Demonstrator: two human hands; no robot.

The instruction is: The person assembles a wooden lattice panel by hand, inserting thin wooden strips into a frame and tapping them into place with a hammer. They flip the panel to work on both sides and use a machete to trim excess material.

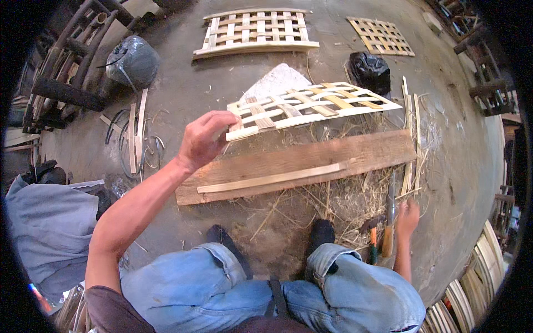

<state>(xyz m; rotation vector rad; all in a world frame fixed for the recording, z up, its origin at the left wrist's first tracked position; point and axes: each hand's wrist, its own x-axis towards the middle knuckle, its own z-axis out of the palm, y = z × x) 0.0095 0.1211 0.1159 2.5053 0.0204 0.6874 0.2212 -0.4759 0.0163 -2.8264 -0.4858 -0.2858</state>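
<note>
My left hand (pixel 206 140) is closed around the left end of a woven lattice panel (pixel 311 106) of pale split strips, which look like bamboo. The panel is held tilted above a long wooden board (pixel 311 155). A single flat strip (pixel 272 178) lies on that board. Low on the right, my right hand (pixel 408 217) is at the near ends of several long strips (pixel 410 139), close to a short thin strip (pixel 408 193). Its fingers are blurred, so their grip is unclear. Beside it lie a knife (pixel 388 233) with a wooden handle and a hammer (pixel 372 238) with an orange and green handle.
Two more lattice panels, a larger one (pixel 255 30) and a smaller one (pixel 381 36), lie farther off. A pale stone slab (pixel 277 80), a black plastic bag (pixel 370 72) and a wrapped bundle (pixel 132 61) stand nearer. Shavings (pixel 355 208) litter the floor; loose strips (pixel 136 133) lie left.
</note>
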